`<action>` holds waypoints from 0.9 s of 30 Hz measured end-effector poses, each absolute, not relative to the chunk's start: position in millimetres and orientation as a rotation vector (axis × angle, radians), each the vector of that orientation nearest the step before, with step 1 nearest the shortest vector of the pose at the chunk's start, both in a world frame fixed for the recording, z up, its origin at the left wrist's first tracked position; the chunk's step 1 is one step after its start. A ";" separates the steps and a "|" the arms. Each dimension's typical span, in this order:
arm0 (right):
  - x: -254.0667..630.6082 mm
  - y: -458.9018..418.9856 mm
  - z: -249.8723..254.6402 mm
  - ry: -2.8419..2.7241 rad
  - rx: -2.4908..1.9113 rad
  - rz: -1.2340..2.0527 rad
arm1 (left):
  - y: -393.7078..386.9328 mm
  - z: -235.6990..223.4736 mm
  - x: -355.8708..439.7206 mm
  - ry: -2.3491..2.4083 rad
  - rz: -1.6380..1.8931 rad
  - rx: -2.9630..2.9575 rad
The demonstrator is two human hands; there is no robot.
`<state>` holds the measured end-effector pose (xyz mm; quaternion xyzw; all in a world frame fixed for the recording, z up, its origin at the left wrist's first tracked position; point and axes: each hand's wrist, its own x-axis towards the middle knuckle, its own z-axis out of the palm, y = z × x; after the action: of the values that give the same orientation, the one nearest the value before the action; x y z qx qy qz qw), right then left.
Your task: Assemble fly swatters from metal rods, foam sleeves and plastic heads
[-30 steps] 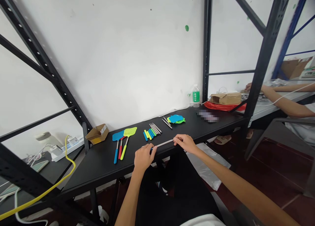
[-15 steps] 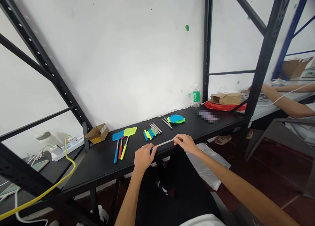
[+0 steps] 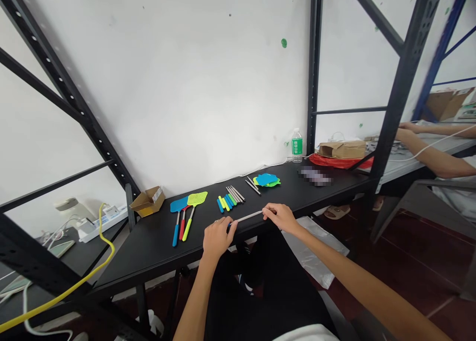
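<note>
My left hand (image 3: 216, 237) and my right hand (image 3: 279, 215) hold the two ends of a thin silver rod (image 3: 248, 216) over the front edge of the black table (image 3: 148, 247). The left fingers pinch a blue grip at its end. Behind the rod lie several coloured handle grips (image 3: 225, 202) and bare metal rods (image 3: 235, 193). Left of them lie finished fly swatters, a blue one (image 3: 177, 208) and a yellow-green one (image 3: 195, 202). Loose swatter heads (image 3: 267, 180) are stacked farther right.
A small open cardboard box (image 3: 148, 200) sits at the table's back left. A water bottle (image 3: 296, 145) stands by the wall, with a carton on red material (image 3: 342, 149) beside it. Black rack posts (image 3: 394, 103) frame the table. Another person's arms (image 3: 427, 152) work at the right bench.
My hands and the rod have stayed put. The other person's hand at the right bench has shifted a little to the right.
</note>
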<state>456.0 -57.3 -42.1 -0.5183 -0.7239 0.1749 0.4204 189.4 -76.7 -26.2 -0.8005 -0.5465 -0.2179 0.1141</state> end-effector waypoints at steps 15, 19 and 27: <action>454.4 -56.9 -45.1 -1.809 -1.310 0.401 | -76.1 -26.5 188.8 -1.582 -0.640 -2.352; 453.6 -58.3 -44.3 -1.803 -1.314 0.388 | -75.6 -26.5 188.6 -1.579 -0.640 -2.355; 451.9 -60.1 -44.1 -1.787 -1.337 0.369 | -77.0 -25.6 189.4 -1.591 -0.631 -2.350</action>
<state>451.9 -60.1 -44.1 -0.5346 -0.7149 0.1477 0.4257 189.4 -77.0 -25.6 -0.8028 -0.5435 -0.2155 0.1168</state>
